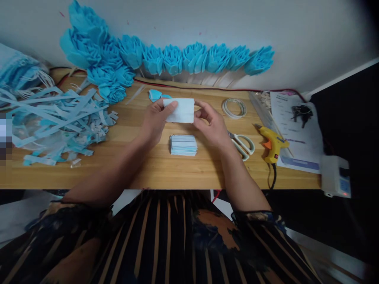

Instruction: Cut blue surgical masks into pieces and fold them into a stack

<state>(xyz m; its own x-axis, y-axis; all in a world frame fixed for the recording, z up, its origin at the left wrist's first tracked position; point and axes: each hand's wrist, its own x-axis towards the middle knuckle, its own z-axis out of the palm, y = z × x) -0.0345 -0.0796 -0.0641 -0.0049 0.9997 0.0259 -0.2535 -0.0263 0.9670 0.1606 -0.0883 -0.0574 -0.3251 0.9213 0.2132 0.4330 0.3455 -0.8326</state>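
A pale blue-white rectangular piece of material is held up above the wooden table. My left hand grips its left end, thumb on the front face. At its right edge, my right hand has thumb and fingers curled in against the side; fingertips are partly behind the piece. Just below, nearer the table's front edge, lies a stack of similar folded pieces. Small bright blue scraps lie behind my left hand.
Blue fabric flowers line the wall. Cut strips heap at left. To the right are a tape roll, scissors, a yellow glue gun with its cord, a printed sheet, keys and a white box.
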